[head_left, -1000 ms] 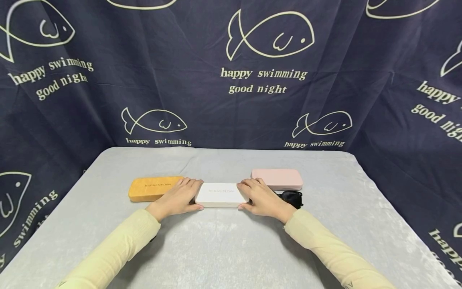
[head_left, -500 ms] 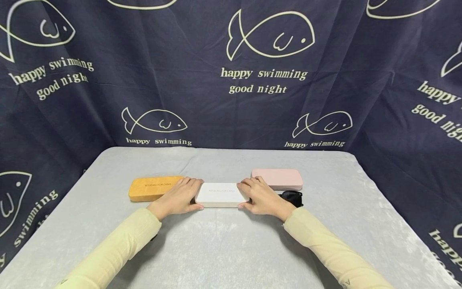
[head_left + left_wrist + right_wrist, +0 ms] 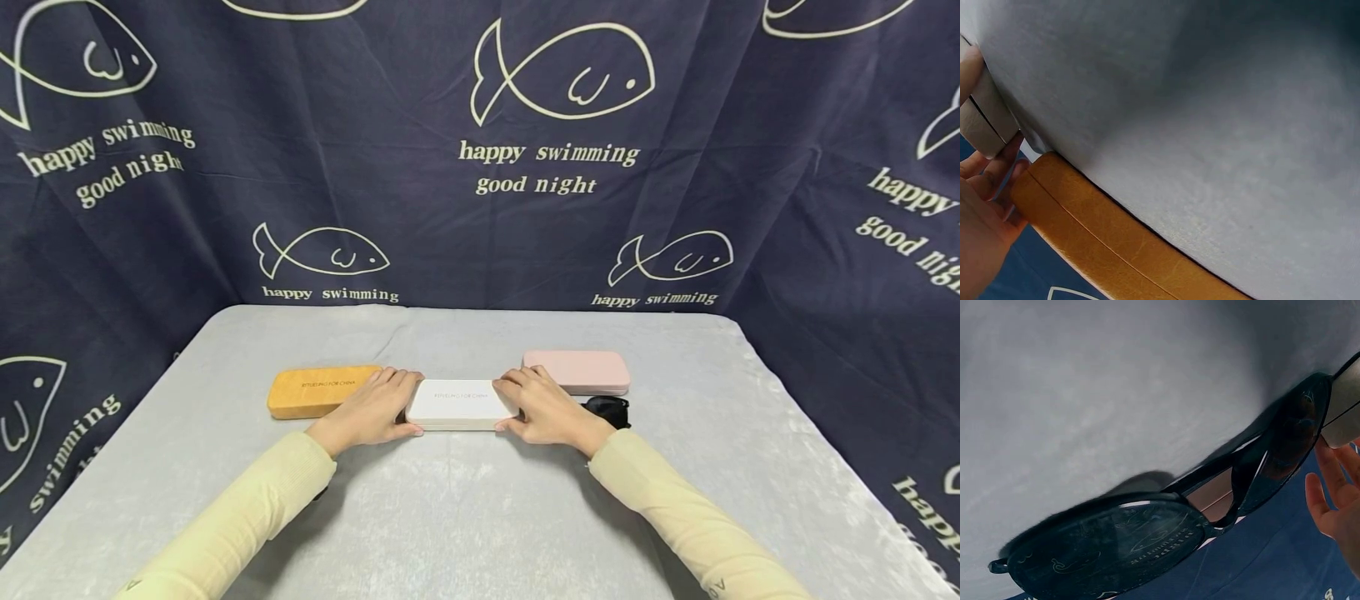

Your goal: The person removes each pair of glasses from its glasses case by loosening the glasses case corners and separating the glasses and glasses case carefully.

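In the middle of the table lies a white glasses case (image 3: 462, 405) with small lettering on its lid, its lid down. My left hand (image 3: 372, 410) grips its left end, thumb at the front and fingers along the back. The right hand (image 3: 546, 408) holds the opposite end the same way. An orange glasses case (image 3: 309, 393) sits beside my left hand, partly covered by it. Black sunglasses (image 3: 1110, 544) fill much of the right wrist view; the right hand and forearm hide part of them in the head view. Behind that hand is a pink glasses case (image 3: 581, 372).
A grey cloth covers the table (image 3: 465, 525). Dark blue curtains (image 3: 420, 208) with fish drawings and lettering hang along the back and sides. A small dark object (image 3: 320, 494) peeks out beside the left sleeve, mostly hidden.
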Tool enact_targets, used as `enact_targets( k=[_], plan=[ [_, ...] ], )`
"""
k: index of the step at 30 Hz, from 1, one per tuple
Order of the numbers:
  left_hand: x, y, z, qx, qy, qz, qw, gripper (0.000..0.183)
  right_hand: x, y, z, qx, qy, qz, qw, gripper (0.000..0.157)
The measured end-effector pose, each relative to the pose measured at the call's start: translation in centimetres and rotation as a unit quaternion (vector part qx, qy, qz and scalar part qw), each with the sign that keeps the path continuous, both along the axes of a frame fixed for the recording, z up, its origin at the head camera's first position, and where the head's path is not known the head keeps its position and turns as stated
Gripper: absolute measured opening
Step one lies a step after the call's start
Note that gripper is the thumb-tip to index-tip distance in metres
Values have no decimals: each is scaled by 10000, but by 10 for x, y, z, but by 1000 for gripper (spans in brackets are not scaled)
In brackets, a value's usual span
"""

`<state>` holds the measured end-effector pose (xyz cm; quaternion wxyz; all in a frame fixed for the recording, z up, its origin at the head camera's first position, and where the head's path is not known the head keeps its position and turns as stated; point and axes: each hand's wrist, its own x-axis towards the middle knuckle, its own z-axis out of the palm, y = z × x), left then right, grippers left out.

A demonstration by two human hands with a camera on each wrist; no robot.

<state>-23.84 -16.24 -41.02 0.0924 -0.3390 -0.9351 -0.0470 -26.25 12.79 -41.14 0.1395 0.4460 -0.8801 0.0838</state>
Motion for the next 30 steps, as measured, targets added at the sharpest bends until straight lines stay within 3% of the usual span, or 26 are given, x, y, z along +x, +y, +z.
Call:
enact_targets(
  k=[30],
  plan=[
    [-1,0,-1,133,-152,140,9997,79,-9,1,16,312,-943,21,9951,52]
  ],
)
